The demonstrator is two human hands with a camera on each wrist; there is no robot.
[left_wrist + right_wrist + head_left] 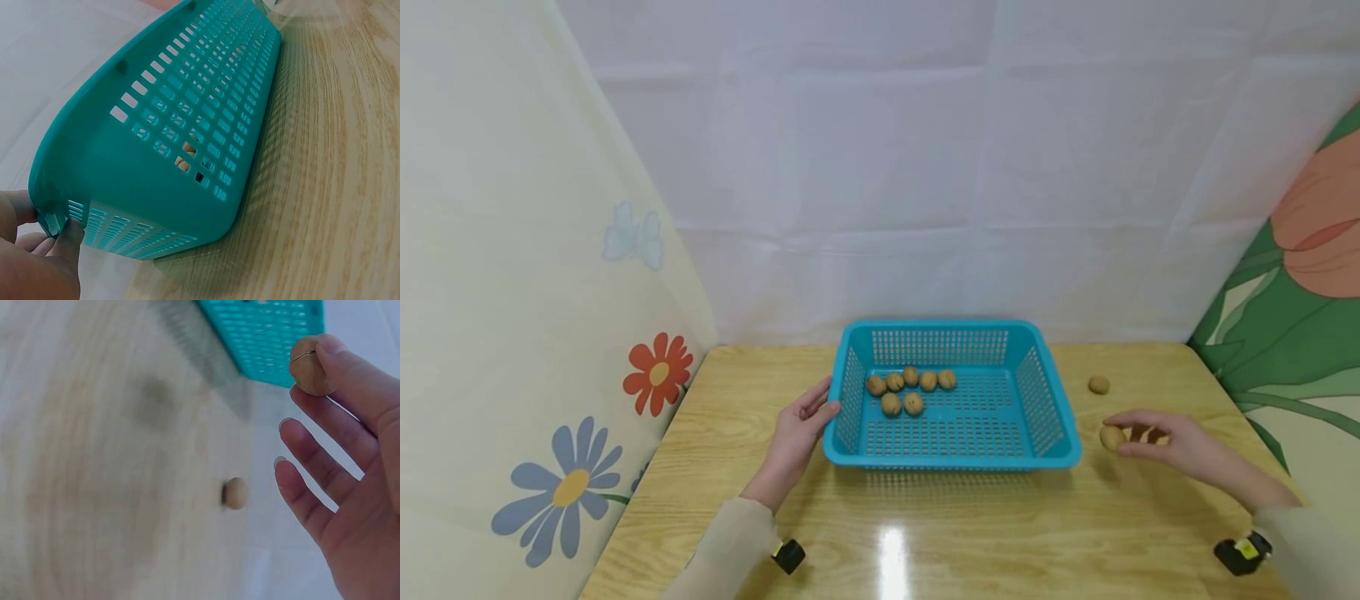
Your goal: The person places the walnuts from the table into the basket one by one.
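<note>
A blue plastic basket (951,461) with perforated walls stands on the wooden table, several walnuts (913,404) lying in its left half. My left hand (795,436) holds the basket's left rim, thumb on one side and fingers on the other, as the left wrist view (37,256) also shows. To the right of the basket, my right hand (1180,446) pinches a walnut (307,365) between thumb and index finger, above the table. The other fingers of that hand are spread loosely. Another walnut (1099,384) lies on the table beyond the right hand.
The wooden table (985,542) meets a white cloth backdrop (850,167) at its back edge. Flower-printed cloths (512,333) hang at the left and right sides. A small black device (788,556) sits at the left wrist, another (1242,556) at the right.
</note>
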